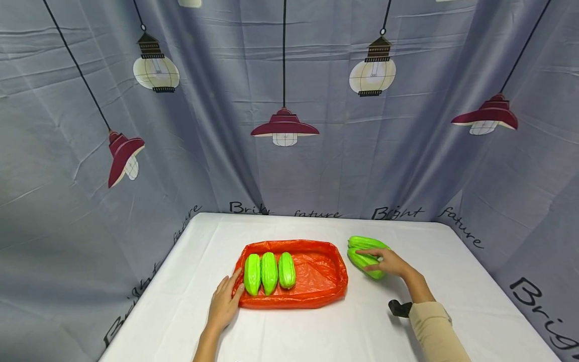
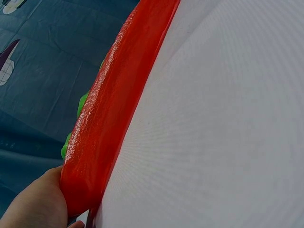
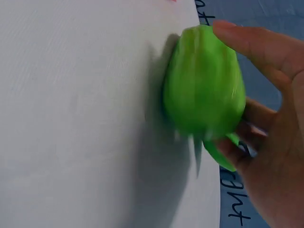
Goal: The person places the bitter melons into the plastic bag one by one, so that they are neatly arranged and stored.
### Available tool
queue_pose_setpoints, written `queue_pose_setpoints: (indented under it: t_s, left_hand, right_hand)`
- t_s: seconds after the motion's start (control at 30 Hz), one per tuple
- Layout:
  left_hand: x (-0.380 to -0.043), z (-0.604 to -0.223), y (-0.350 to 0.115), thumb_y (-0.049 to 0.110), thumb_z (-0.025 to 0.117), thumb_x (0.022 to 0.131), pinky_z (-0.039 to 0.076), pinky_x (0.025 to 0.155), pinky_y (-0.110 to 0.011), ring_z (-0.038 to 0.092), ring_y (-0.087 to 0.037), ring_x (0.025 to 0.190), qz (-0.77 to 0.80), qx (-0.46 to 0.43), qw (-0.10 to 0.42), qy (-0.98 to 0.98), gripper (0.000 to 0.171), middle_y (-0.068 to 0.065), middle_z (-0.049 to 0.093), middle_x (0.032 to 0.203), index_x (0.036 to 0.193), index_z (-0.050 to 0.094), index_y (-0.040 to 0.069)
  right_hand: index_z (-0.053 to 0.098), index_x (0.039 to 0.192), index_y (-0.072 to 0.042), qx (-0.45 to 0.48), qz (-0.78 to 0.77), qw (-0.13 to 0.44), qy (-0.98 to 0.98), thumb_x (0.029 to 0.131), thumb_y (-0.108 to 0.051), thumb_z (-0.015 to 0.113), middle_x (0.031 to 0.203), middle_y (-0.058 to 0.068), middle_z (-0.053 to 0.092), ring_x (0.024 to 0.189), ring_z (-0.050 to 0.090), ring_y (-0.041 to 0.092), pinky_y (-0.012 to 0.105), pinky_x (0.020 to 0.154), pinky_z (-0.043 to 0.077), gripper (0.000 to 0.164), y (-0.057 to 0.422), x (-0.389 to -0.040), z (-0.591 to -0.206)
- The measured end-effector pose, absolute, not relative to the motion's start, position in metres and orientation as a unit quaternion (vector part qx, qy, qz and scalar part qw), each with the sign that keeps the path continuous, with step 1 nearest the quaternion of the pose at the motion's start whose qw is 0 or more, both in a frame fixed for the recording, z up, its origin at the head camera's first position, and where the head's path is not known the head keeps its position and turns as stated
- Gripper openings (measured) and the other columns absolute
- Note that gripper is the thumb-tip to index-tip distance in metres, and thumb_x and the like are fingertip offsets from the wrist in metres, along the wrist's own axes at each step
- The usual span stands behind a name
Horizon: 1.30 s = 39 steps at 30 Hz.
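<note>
My left hand rests against the left end of a shallow red tray with a crinkled, plastic-like surface; its fingers look fairly straight. Three green ridged gourds lie side by side in the tray's left half. To the right of the tray, my right hand grips a green gourd between thumb and fingers. Another gourd lies just behind it. Part of a green gourd also shows below the held one in the right wrist view. Exactly how many lie under this hand is hidden.
A white cloth covers the table. Grey-blue curtains printed with lamps and lettering stand behind and on both sides. A black device sticks out at the right wrist beside a beige sleeve.
</note>
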<state>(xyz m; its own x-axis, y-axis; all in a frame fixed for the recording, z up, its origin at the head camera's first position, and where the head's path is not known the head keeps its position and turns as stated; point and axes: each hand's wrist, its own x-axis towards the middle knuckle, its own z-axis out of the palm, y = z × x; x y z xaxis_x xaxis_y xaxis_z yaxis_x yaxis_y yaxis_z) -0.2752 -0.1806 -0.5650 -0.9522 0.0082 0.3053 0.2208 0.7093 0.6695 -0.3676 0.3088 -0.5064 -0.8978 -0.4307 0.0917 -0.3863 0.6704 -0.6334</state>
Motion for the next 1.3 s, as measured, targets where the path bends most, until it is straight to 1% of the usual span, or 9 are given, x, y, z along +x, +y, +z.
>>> queue_pose_setpoints:
  t_s: [0.1, 0.17, 0.3, 0.5, 0.6, 0.83, 0.97, 1.13, 1.3]
  left_hand:
    - [-0.275, -0.565, -0.18, 0.028, 0.048, 0.104, 0.024, 0.107, -0.069, 0.033, -0.048, 0.137, -0.375, -0.063, 0.141, -0.914, 0.048, -0.025, 0.047, 0.144, 0.146, 0.046, 0.006]
    - [-0.275, -0.566, -0.181, 0.028, 0.048, 0.104, 0.024, 0.107, -0.068, 0.034, -0.048, 0.137, -0.375, -0.063, 0.142, -0.914, 0.047, -0.025, 0.047, 0.144, 0.146, 0.046, 0.006]
    - [-0.276, -0.566, -0.181, 0.027, 0.049, 0.104, 0.024, 0.107, -0.068, 0.034, -0.048, 0.136, -0.376, -0.063, 0.144, -0.913, 0.047, -0.025, 0.048, 0.143, 0.146, 0.047, 0.005]
    - [-0.277, -0.566, -0.182, 0.026, 0.05, 0.103, 0.025, 0.107, -0.068, 0.034, -0.048, 0.136, -0.376, -0.064, 0.147, -0.913, 0.047, -0.025, 0.049, 0.142, 0.146, 0.047, 0.005]
    - [-0.277, -0.566, -0.182, 0.026, 0.05, 0.103, 0.025, 0.107, -0.068, 0.035, -0.048, 0.136, -0.376, -0.064, 0.147, -0.913, 0.047, -0.026, 0.049, 0.142, 0.145, 0.047, 0.005]
    - [-0.276, -0.567, -0.182, 0.026, 0.05, 0.103, 0.024, 0.107, -0.069, 0.034, -0.048, 0.136, -0.379, -0.066, 0.148, -0.911, 0.047, -0.026, 0.049, 0.142, 0.145, 0.047, 0.005]
    - [-0.275, -0.568, -0.181, 0.027, 0.049, 0.104, 0.025, 0.106, -0.069, 0.035, -0.048, 0.136, -0.378, -0.068, 0.147, -0.912, 0.047, -0.025, 0.049, 0.143, 0.145, 0.047, 0.005]
    - [-0.274, -0.567, -0.181, 0.027, 0.049, 0.104, 0.025, 0.106, -0.069, 0.035, -0.048, 0.135, -0.376, -0.067, 0.15, -0.912, 0.047, -0.025, 0.049, 0.143, 0.145, 0.048, 0.005]
    - [-0.274, -0.565, -0.181, 0.026, 0.051, 0.103, 0.026, 0.105, -0.069, 0.037, -0.05, 0.134, -0.375, -0.071, 0.162, -0.91, 0.045, -0.026, 0.051, 0.14, 0.143, 0.049, 0.004]
  right_hand:
    - [0.055, 0.142, -0.01, -0.196, -0.349, 0.071, 0.914, 0.082, -0.025, 0.078, 0.143, 0.024, 0.048, 0.125, 0.046, 0.044, 0.065, 0.098, 0.037, 0.066, 0.31, -0.36, -0.508]
    - [0.049, 0.146, -0.01, -0.194, -0.36, 0.085, 0.908, 0.082, -0.026, 0.078, 0.147, 0.026, 0.043, 0.128, 0.043, 0.045, 0.066, 0.099, 0.037, 0.072, 0.312, -0.356, -0.508]
    - [0.043, 0.149, -0.009, -0.196, -0.376, 0.096, 0.901, 0.081, -0.025, 0.08, 0.149, 0.028, 0.039, 0.121, 0.046, 0.037, 0.051, 0.092, 0.044, 0.079, 0.311, -0.348, -0.509]
    - [0.035, 0.153, -0.008, -0.181, -0.409, 0.109, 0.888, 0.081, -0.024, 0.08, 0.148, 0.033, 0.036, 0.116, 0.052, 0.036, 0.048, 0.09, 0.047, 0.086, 0.307, -0.337, -0.512]
    - [0.034, 0.153, -0.007, -0.171, -0.424, 0.103, 0.884, 0.081, -0.024, 0.081, 0.145, 0.034, 0.038, 0.112, 0.055, 0.035, 0.046, 0.089, 0.047, 0.087, 0.304, -0.332, -0.514]
    - [0.035, 0.152, -0.006, -0.151, -0.438, 0.088, 0.882, 0.08, -0.023, 0.083, 0.136, 0.036, 0.044, 0.093, 0.06, 0.025, 0.04, 0.081, 0.048, 0.088, 0.296, -0.318, -0.518]
    - [0.034, 0.153, -0.008, -0.144, -0.456, 0.069, 0.875, 0.08, -0.023, 0.084, 0.136, 0.036, 0.044, 0.091, 0.061, 0.023, 0.035, 0.078, 0.05, 0.09, 0.291, -0.308, -0.519]
    - [0.033, 0.154, -0.009, -0.137, -0.5, 0.046, 0.854, 0.08, -0.017, 0.084, 0.137, 0.039, 0.04, 0.09, 0.063, 0.025, 0.029, 0.074, 0.053, 0.09, 0.286, -0.292, -0.52]
    - [0.033, 0.154, -0.009, -0.132, -0.54, 0.026, 0.831, 0.079, -0.01, 0.083, 0.137, 0.04, 0.035, 0.09, 0.063, 0.024, 0.027, 0.073, 0.054, 0.09, 0.277, -0.278, -0.515]
